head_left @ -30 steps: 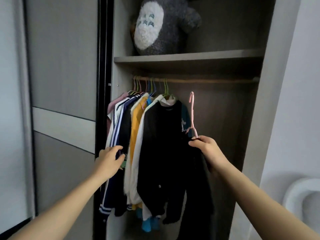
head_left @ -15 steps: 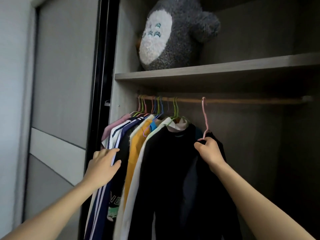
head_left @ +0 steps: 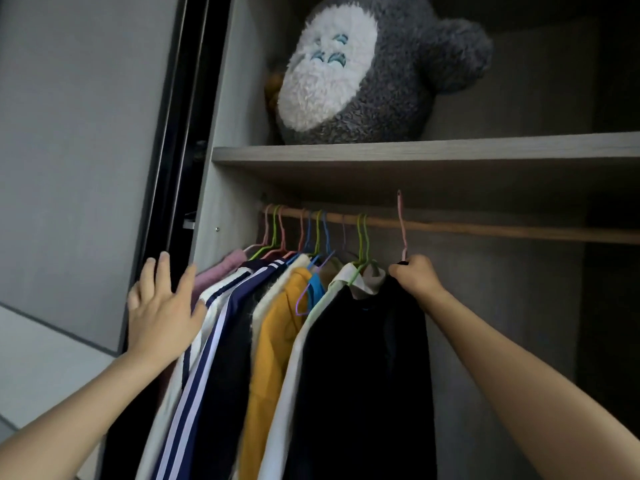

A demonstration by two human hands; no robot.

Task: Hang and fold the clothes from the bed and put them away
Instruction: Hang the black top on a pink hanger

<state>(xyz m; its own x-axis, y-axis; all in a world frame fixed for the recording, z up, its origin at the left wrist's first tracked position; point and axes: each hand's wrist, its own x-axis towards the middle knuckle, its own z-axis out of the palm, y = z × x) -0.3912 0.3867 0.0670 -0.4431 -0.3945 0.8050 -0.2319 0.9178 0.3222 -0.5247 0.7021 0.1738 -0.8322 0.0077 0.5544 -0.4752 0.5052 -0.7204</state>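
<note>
My right hand [head_left: 417,278] grips the base of a pink hanger [head_left: 401,223] that carries a dark garment [head_left: 391,358]. The hanger's hook stands up across the wooden rod [head_left: 485,228], its tip just above it; whether it rests on the rod I cannot tell. My left hand [head_left: 162,310] is spread open with straight fingers, pressed against the left side of the hung clothes [head_left: 242,323]: pink, white with navy stripes, yellow, blue and black garments on coloured hangers bunched at the rod's left end.
A shelf [head_left: 433,152] sits just above the rod, with a big grey plush toy [head_left: 363,71] on it. The sliding wardrobe door [head_left: 79,150] stands at the left. To the right of the pink hanger the rod is bare.
My right hand has lifted the pink hanger higher, so its hook now reaches above the rod. My left hand has risen and spread its fingers against the clothes. The view has come closer.
</note>
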